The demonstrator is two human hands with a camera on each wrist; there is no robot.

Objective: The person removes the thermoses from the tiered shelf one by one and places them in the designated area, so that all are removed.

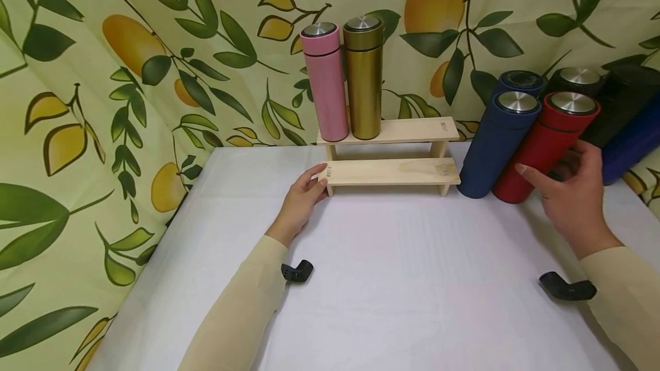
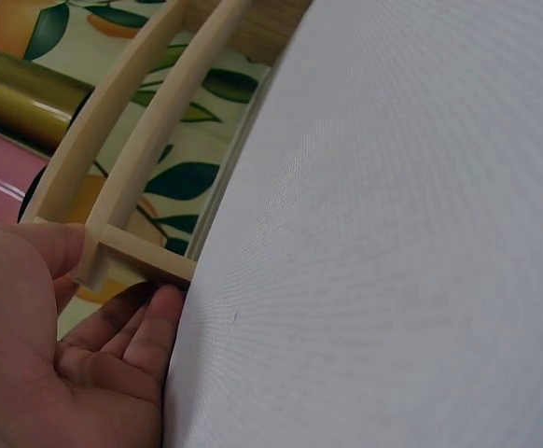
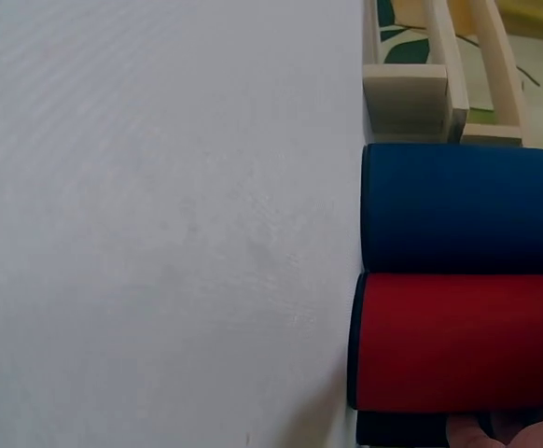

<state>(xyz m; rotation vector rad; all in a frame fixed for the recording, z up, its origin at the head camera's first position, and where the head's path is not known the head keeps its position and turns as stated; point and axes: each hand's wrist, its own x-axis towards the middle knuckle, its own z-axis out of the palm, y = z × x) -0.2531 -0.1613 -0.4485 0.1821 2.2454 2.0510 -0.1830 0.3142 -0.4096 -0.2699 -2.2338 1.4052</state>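
Observation:
A two-tier wooden stand (image 1: 389,172) is on the white cloth, its left end pinched by my left hand (image 1: 301,202). In the left wrist view, the thumb (image 2: 52,247) lies against the board's end and the other fingers curl beneath it. My right hand (image 1: 577,199) holds a red thermos bottle (image 1: 546,142) low on its body, thumb in front and fingers round the right side. That bottle stands upright, close beside a blue thermos bottle (image 1: 495,142) right of the stand. On the upper tier, a pink thermos (image 1: 326,90) and a gold thermos (image 1: 364,85) stand side by side.
Behind the red and blue bottles are a dark blue bottle (image 1: 521,80), a black bottle with a steel lid (image 1: 573,79) and further dark bottles (image 1: 619,102). A leaf-and-fruit patterned curtain (image 1: 216,73) hangs at the back and left. White cloth (image 1: 392,279) covers the table.

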